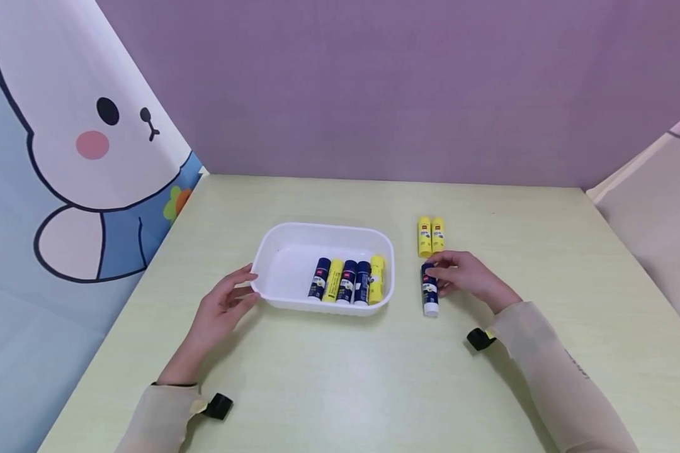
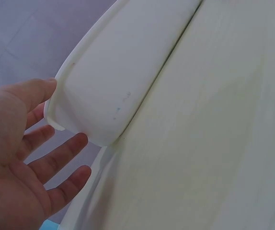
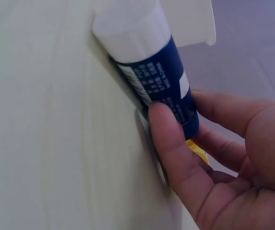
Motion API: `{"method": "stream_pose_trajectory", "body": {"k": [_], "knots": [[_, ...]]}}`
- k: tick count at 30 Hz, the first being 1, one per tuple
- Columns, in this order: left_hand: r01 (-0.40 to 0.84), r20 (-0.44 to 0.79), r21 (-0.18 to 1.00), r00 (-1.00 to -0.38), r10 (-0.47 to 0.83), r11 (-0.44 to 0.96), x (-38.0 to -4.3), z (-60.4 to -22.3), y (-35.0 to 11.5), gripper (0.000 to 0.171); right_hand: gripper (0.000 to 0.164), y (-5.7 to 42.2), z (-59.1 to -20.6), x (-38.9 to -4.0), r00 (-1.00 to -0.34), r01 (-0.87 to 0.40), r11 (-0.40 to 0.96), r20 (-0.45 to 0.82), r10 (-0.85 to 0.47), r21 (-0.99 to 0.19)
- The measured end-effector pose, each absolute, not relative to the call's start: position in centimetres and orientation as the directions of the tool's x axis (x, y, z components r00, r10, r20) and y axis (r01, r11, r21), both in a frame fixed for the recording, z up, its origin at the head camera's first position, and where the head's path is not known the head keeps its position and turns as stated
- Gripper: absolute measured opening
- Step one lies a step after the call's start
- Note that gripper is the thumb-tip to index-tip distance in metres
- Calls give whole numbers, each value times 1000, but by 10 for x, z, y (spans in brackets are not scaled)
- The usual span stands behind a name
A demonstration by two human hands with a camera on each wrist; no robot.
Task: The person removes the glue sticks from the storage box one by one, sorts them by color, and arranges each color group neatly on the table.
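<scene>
A white plastic tray (image 1: 283, 305) holds several glue sticks, dark blue ones (image 1: 347, 282) and yellow ones (image 1: 376, 280), side by side toward its right end. At the tray's left end, my left hand (image 1: 221, 311) touches the rim with thumb and index finger, the other fingers spread loosely, as the left wrist view shows. My right hand (image 1: 466, 275) pinches a dark blue glue stick (image 1: 429, 292) by its dark end, to the right of the tray. Its white end (image 3: 132, 33) points toward me. Whether it touches the table is unclear.
Two yellow glue sticks (image 1: 431, 236) lie side by side just beyond my right hand. The pale table (image 1: 340, 371) meets a purple backdrop (image 1: 396, 94) at the rear. A printed cartoon cloth (image 1: 90, 189) hangs on the left. Each sleeve carries a small black device (image 1: 218, 406).
</scene>
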State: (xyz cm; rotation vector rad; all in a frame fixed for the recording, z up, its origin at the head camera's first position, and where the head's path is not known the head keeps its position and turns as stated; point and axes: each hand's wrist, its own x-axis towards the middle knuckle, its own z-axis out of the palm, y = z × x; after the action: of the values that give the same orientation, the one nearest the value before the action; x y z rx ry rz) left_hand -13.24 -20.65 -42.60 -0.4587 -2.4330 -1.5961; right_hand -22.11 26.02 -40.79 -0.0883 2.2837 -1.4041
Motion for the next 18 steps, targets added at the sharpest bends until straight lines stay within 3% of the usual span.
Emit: {"method": "stream_pose_trajectory", "body": {"k": [18], "knots": [[378,343,847,-926,159,374,-134,-427,-207,36,40,262,-407,-221,-901,180,477,-339,-271,-860]]}}
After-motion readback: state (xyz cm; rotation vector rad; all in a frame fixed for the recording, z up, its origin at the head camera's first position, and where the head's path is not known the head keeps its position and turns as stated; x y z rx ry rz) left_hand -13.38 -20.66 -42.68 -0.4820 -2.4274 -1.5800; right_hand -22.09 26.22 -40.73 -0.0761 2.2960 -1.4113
